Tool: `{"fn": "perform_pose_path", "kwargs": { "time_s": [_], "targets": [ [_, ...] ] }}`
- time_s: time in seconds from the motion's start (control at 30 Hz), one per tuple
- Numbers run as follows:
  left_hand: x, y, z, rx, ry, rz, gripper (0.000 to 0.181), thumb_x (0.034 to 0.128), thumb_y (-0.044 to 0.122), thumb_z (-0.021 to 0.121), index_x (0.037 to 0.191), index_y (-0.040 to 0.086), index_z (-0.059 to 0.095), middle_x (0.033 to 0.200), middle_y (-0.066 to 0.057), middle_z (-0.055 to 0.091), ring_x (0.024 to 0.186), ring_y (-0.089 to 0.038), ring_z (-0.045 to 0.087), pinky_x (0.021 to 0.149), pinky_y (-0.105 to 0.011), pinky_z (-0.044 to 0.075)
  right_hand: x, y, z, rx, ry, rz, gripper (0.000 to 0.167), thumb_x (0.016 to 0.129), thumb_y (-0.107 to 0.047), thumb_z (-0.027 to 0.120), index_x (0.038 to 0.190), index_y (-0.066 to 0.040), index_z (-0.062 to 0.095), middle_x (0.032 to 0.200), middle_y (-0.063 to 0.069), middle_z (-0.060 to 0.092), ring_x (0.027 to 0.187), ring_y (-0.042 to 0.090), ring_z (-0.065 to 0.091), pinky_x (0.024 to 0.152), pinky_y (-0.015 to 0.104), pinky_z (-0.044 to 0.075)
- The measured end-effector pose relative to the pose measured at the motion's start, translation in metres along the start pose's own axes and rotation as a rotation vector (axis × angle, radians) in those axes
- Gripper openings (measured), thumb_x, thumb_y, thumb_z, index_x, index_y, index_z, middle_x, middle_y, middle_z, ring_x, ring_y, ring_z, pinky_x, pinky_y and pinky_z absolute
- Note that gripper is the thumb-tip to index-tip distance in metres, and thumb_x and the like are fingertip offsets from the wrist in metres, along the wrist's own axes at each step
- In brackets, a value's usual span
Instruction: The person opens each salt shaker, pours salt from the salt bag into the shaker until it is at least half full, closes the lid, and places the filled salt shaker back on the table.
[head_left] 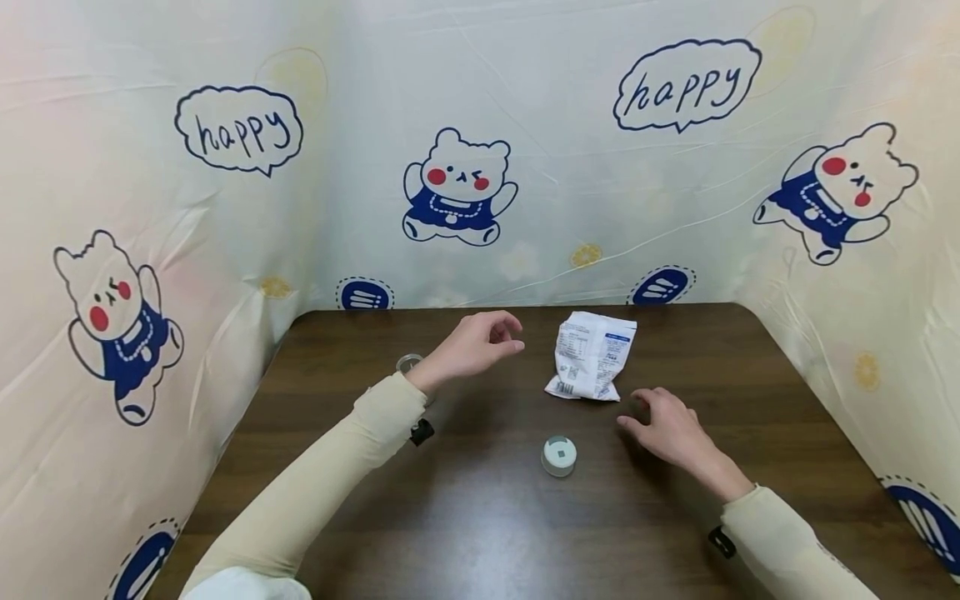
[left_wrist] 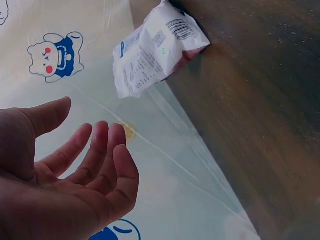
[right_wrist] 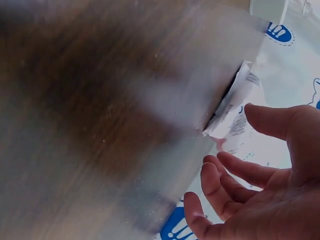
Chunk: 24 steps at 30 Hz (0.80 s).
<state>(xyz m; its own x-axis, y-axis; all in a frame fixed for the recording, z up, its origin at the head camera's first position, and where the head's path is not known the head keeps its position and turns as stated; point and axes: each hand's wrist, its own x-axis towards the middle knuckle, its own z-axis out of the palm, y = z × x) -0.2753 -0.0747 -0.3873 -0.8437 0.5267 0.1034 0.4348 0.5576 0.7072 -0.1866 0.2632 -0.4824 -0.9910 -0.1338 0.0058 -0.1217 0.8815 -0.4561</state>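
A white printed packet (head_left: 592,354) stands toward the back of the brown table, its crimped edges and barcode showing. To its left, above the table, my left hand (head_left: 480,343) hovers with fingers loosely bent and nothing in them. In the left wrist view that hand (left_wrist: 85,175) is apart from the packet (left_wrist: 150,55). My right hand (head_left: 667,427) is near the packet's lower right corner, fingers loosely curved and holding nothing. The right wrist view shows the packet (right_wrist: 240,107) beyond the thumb of the right hand (right_wrist: 270,185); contact there cannot be told.
A small round container with a white top (head_left: 558,456) stands on the table (head_left: 480,533) between the hands, nearer the front. Partly hidden behind the left wrist is a clear round-rimmed object (head_left: 409,362). Printed cloth (head_left: 570,192) hangs around the back and sides.
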Motion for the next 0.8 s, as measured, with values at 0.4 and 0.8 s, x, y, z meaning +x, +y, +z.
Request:
{"fn": "perform_pose_path", "kwargs": {
  "time_s": [0.4, 0.8],
  "targets": [
    [0.040, 0.002, 0.028, -0.002, 0.002, -0.004, 0.030, 0.1021, 0.022, 0.072, 0.128, 0.007, 0.068, 0.107, -0.006, 0.068, 0.098, -0.020, 0.063, 0.086, -0.035, 0.051, 0.018, 0.010, 0.005, 0.026, -0.021, 0.014, 0.052, 0.097, -0.029, 0.078, 0.130, 0.009, 0.065, 0.117, 0.023, 0.066, 0.107, 0.041, 0.064, 0.088, 0.067, 0.048],
    [0.072, 0.002, 0.047, -0.029, -0.020, -0.031, 0.049, 0.1070, 0.019, 0.064, 0.151, 0.002, 0.053, 0.141, -0.018, 0.062, 0.127, -0.033, 0.060, 0.103, -0.042, 0.049, 0.030, 0.016, 0.007, 0.017, -0.016, -0.047, 0.048, 0.096, -0.027, 0.079, 0.126, 0.008, 0.067, 0.107, 0.018, 0.064, 0.096, 0.034, 0.063, 0.079, 0.059, 0.051]
  ]
}}
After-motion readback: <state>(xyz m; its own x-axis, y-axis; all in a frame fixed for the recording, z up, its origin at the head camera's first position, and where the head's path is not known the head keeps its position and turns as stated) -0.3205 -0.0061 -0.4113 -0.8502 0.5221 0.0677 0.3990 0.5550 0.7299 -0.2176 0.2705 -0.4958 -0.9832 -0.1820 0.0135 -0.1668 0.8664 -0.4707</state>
